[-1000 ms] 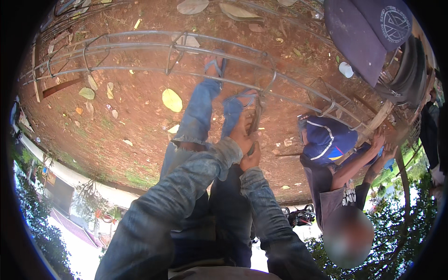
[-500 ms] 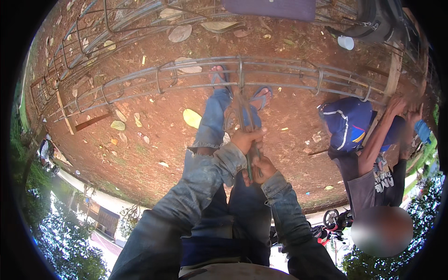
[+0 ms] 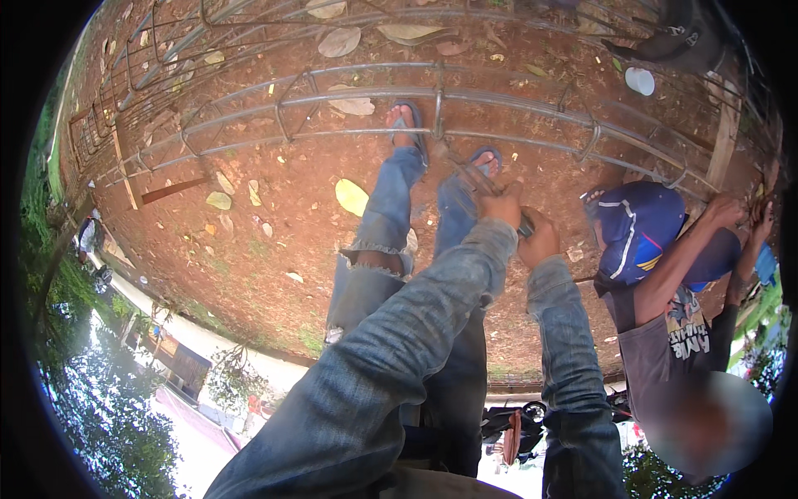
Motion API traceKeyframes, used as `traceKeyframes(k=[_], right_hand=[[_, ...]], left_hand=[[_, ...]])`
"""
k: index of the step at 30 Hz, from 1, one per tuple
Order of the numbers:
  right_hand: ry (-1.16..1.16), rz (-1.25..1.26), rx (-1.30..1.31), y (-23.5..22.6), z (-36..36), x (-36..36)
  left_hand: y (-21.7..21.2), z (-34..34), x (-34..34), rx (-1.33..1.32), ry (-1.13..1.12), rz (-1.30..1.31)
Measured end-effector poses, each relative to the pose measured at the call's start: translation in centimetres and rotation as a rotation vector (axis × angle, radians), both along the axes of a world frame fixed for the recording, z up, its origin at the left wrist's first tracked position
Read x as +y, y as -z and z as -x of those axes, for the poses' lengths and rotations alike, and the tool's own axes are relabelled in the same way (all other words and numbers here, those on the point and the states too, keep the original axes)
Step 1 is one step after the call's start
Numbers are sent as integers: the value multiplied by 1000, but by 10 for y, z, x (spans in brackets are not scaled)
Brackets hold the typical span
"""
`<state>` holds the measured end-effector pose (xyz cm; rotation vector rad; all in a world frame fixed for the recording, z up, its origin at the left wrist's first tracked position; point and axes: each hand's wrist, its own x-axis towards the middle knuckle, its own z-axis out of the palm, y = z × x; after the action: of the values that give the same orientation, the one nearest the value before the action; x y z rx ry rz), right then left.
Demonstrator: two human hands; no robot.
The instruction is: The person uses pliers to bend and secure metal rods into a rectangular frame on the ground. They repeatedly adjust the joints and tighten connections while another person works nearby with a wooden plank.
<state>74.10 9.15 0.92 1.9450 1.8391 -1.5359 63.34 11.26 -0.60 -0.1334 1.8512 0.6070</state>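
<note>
My left hand [image 3: 501,204] and my right hand [image 3: 540,243] are close together, both in denim sleeves, closed around a thin metal tool [image 3: 465,176]. The tool's shaft reaches up-left toward a long cage of steel reinforcing bars [image 3: 515,104] lying on red-brown soil. Its tip sits near a bar by my feet. My feet in blue sandals [image 3: 406,125] stand against the cage, and my legs are in torn jeans [image 3: 374,241].
A person in a blue cap [image 3: 636,229] and grey shirt bends at the right, both hands on the cage's right end [image 3: 744,212]. Dry leaves [image 3: 351,197] and a wooden post [image 3: 725,137] lie around. More bar cages [image 3: 150,75] lie at upper left.
The view has swung, so the cage and my feet sit higher and more central. My two hands stay together on the tool. The other person keeps their arms at the cage.
</note>
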Motion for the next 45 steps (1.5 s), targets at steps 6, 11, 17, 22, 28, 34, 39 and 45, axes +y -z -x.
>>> traceKeyframes(k=[6, 11, 17, 22, 28, 34, 39, 45], right_hand=[[73, 106, 46, -33, 26, -21], [239, 304, 283, -89, 70, -39], [1142, 1503, 1348, -98, 94, -59], [836, 1163, 1043, -93, 82, -57], [139, 105, 8, -133, 93, 2], [146, 661, 94, -136, 77, 38], [962, 1576, 651, -148, 74, 53], [500, 1203, 392, -143, 49, 59]], left_hand=[[-7, 19, -29, 14, 139, -173], [-53, 85, -47, -641, -224, -140], [-81, 125, -28, -1053, -341, -171], [-79, 112, -7, -627, 129, 50], [-72, 52, 10, 8, 390, 177], [-90, 74, 12, -479, -176, 148], [-99, 103, 23, -938, -704, 125], [-68, 48, 14, -461, 141, 48]])
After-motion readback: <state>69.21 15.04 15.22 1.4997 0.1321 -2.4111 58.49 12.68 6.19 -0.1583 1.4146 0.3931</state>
